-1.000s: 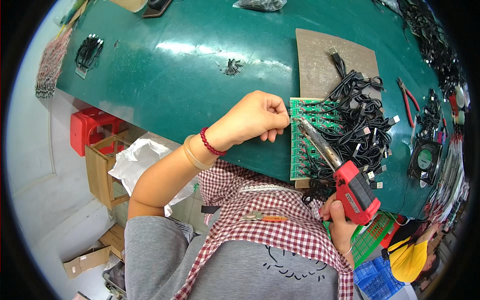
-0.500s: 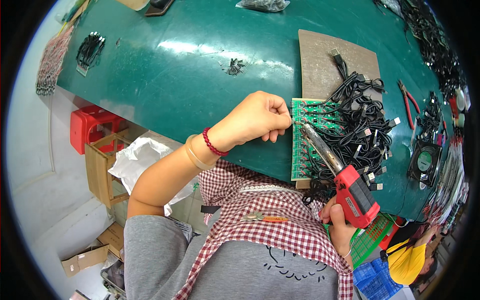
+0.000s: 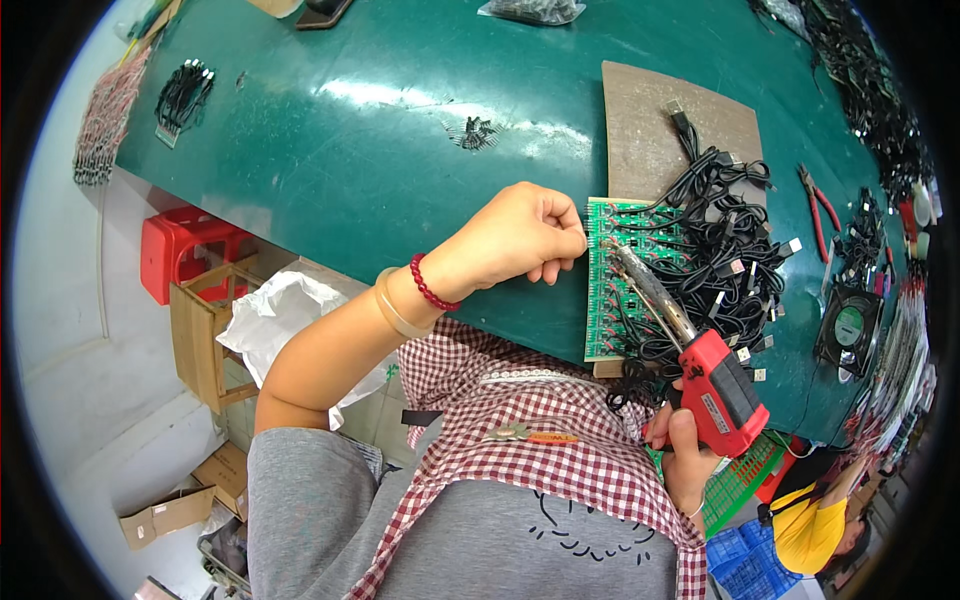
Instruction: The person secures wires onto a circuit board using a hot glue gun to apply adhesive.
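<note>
A green circuit board panel (image 3: pixel 604 318) lies near the table's front edge, its rows joined to black USB cables (image 3: pixel 715 240) heaped over its right side. At the panel's upper left edge, my left hand (image 3: pixel 530 238) is pinched closed; whatever sits between thumb and forefinger is too small to make out. My right hand (image 3: pixel 685 455) grips a red and black soldering gun (image 3: pixel 718 390) below the cables. Its metal barrel slants up and left, and the tip is over the panel's upper part, just right of my left fingertips.
Under the panel and cables lies a brown board (image 3: pixel 640 125). Small black pin parts (image 3: pixel 475 132) are scattered on the green table (image 3: pixel 300 160). To the right are red-handled pliers (image 3: pixel 820 200) and a black fan (image 3: pixel 850 325). A person in yellow (image 3: pixel 810 525) is at the lower right.
The soldering gun has shifted slightly right and down with my right hand, its tip moving right across the panel. My left hand stays pinched at the panel's edge.
</note>
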Available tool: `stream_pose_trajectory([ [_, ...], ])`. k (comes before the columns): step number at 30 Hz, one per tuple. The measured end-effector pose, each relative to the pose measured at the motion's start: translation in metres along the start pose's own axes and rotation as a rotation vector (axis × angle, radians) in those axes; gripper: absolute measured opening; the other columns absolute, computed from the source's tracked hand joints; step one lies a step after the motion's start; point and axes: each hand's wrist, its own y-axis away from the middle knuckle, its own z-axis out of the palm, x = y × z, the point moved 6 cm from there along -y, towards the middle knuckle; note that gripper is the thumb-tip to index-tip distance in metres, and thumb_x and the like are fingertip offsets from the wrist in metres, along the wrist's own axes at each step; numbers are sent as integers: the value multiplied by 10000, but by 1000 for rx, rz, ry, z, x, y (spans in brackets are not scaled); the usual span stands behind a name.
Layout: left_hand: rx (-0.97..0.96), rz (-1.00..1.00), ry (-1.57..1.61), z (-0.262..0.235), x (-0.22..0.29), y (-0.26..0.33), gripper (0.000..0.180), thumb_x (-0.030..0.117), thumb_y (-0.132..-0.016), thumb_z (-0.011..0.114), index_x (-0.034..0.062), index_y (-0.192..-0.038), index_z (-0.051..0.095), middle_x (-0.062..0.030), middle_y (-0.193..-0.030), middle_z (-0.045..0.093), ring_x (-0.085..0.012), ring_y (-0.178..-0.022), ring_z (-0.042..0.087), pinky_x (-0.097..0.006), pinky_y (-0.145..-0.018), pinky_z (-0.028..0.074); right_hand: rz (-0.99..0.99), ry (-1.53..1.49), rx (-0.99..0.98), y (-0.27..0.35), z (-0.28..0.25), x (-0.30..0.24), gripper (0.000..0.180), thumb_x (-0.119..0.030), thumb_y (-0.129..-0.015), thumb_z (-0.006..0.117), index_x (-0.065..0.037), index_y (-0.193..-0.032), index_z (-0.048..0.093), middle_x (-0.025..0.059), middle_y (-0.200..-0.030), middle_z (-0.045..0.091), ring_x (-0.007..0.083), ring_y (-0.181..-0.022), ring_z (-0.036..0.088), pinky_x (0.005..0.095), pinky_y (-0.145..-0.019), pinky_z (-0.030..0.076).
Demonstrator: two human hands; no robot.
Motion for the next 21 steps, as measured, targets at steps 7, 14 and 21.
stream_pose_trajectory([
  [7, 2, 4, -1, 1, 1, 0, 90, 83, -781, 576, 9, -731, 576, -34, -628, 576, -57, -482, 514, -178, -402, 381, 12, 87, 12, -1, 0, 0, 367, -201, -845, 579, 31, -1099, 451, 62, -551, 467, 120, -457, 415, 261, -467, 377],
  [14, 12, -11, -17, 0, 3, 1, 89, 81, -776, 577, 8, -725, 576, -32, -618, 573, -54, -474, 504, -180, -399, 375, -2, 30, 12, 0, -3, 3, 357, -199, -840, 585, 27, -1084, 454, 64, -556, 470, 122, -455, 417, 265, -466, 385],
  [21, 13, 6, -6, 0, 2, 0, 92, 83, -774, 577, 9, -720, 576, -33, -610, 572, -53, -462, 499, -180, -397, 373, -33, 43, 30, 2, -2, 1, 342, -211, -845, 582, 27, -1055, 457, 65, -559, 466, 126, -452, 423, 276, -468, 399],
])
